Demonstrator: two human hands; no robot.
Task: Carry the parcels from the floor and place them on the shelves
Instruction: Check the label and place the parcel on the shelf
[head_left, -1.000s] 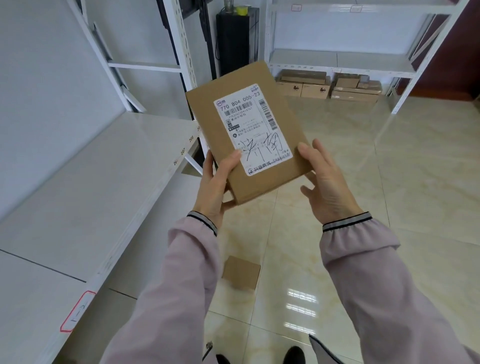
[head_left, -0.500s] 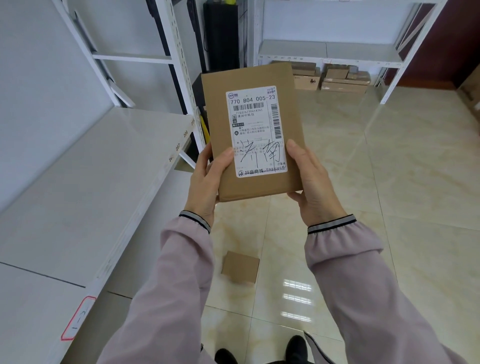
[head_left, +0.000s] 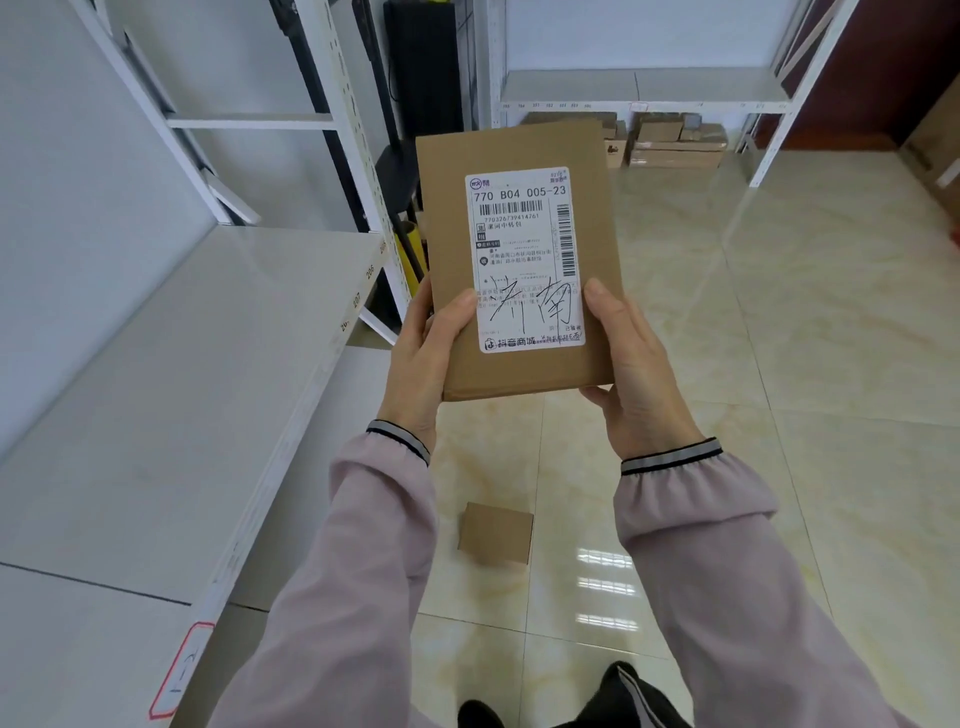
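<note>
Two hands on one parcel — my left hand clamps its lower left edge, thumb across the front, and my right hand clamps the lower right edge the same way. From the head view I hold it in the air at chest height, label facing me, long axis pointing up and away from my wrists. The empty shelf lies to my left, so my left hand is nearer to it; I judge the parcel must swing that way, long side along the shelf. A smaller parcel waits on the floor below, between my arms.
</note>
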